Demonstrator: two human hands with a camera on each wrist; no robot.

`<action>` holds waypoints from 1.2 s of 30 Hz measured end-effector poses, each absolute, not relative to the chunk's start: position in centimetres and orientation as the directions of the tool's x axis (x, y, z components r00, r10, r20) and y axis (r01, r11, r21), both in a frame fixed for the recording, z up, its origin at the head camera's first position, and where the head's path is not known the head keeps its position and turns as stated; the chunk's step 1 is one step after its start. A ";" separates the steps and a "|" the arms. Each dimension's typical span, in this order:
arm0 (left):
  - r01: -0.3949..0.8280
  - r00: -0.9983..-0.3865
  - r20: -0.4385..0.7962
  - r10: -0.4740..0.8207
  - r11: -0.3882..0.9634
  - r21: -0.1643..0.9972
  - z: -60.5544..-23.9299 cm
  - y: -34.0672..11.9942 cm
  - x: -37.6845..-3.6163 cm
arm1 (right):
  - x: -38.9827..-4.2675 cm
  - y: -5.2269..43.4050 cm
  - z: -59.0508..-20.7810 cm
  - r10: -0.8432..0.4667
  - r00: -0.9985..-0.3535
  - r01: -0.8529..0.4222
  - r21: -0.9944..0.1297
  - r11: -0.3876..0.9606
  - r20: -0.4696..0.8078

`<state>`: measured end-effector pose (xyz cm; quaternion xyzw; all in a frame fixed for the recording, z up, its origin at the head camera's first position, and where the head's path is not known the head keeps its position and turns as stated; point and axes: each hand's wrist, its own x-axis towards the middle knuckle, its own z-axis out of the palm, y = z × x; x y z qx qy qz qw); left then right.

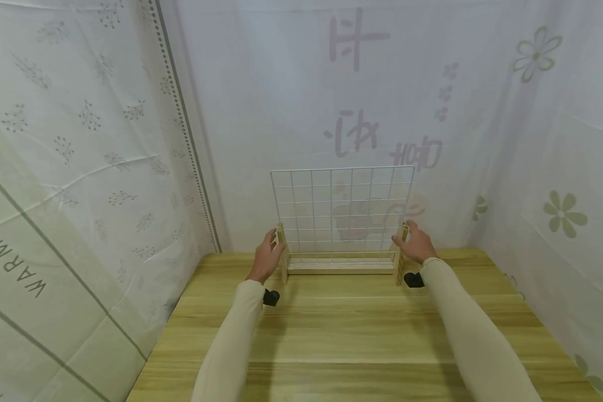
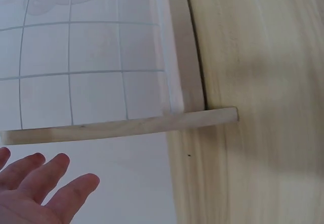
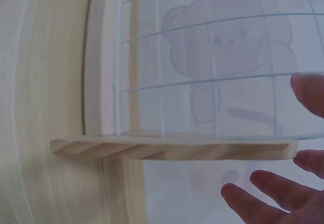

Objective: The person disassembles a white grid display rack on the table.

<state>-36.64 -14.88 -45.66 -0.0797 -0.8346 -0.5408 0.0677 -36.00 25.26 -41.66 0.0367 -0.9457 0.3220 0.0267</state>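
Note:
A white wire grid panel [image 1: 341, 215] stands upright in a wooden stand, whose pale crossbar [image 1: 340, 268] joins two side pieces on the table. My left hand [image 1: 267, 258] is beside the left side piece [image 2: 121, 126]; in the left wrist view its fingers are spread and slightly bent, with a gap between them and the wood. At the other end, my right hand [image 1: 416, 243] is near the top of the right side piece [image 3: 172, 149]. Its thumb [image 3: 310, 93] is on the grid side, and one fingertip appears to touch the wood's end.
The stand is near the back edge of a wood-grain table [image 1: 352, 335]. Behind it hangs a pale printed curtain [image 1: 281, 84], with more patterned cloth [image 1: 95, 139] at the left and right. Dark wrist devices [image 1: 271, 297] sit under both forearms.

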 end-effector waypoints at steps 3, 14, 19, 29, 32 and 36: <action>0.198 -0.980 0.192 0.055 0.397 0.896 -45.3 -14.6 -37.0 | -36.3 24.9 -41.2 -0.042 -0.997 -0.070 -0.618 0.783 0.059; 0.200 -0.979 0.200 0.042 0.395 0.897 -45.0 -14.1 -37.3 | -36.8 24.4 -41.1 -0.001 -0.999 -0.032 -0.616 0.788 0.050; 0.191 -0.979 0.203 0.012 0.390 0.901 -45.1 -14.1 -37.2 | -36.5 24.5 -41.3 0.025 -0.997 -0.023 -0.627 0.778 0.067; 0.200 -0.959 0.268 -0.098 0.435 0.878 -45.3 -14.1 -37.0 | -36.3 24.9 -42.0 0.108 -0.982 -0.013 -0.627 0.779 0.155; 0.209 -0.948 0.295 -0.122 0.459 0.863 -45.3 -14.2 -36.9 | -36.5 25.0 -42.2 0.154 -0.965 -0.013 -0.622 0.783 0.213; 0.215 -0.940 0.315 -0.128 0.495 0.842 -45.3 -14.6 -36.9 | -36.7 25.1 -42.5 0.179 -0.954 -0.020 -0.646 0.763 0.242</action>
